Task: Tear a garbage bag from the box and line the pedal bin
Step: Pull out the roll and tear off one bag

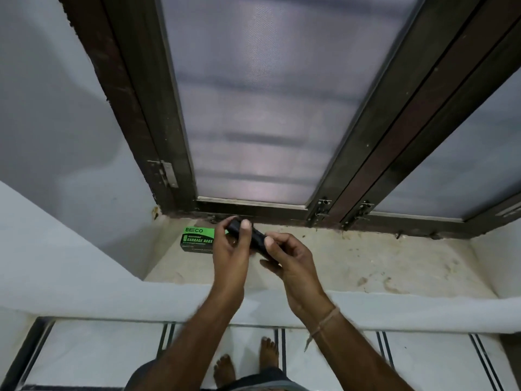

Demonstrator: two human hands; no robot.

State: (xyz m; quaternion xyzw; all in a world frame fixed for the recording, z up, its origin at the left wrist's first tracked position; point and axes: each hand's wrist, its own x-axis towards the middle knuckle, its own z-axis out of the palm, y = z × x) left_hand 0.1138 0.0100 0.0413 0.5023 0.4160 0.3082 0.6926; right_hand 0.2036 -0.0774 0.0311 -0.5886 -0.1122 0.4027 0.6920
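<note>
Left hand [229, 251] and right hand [287, 259] raised side by side above the window sill [352, 263], forearms extended forward from the lower frame edge. Both closed on a black roll of garbage bags [255, 238]: left thumb and fingers pinching the far upper end, right thumb pressed on the near lower end, remaining right fingers curled beneath. Roll held tilted, running from upper left to lower right between the two hands, clear of the sill. Green-and-black garbage bag box [197, 240] lying flat on the sill just beyond the left hand, partly hidden by it. Thread band [324, 324] around the right wrist. Frosted window [253, 108] behind the sill. Bare feet [245, 362] on the tiled floor [98, 354] below.
</note>
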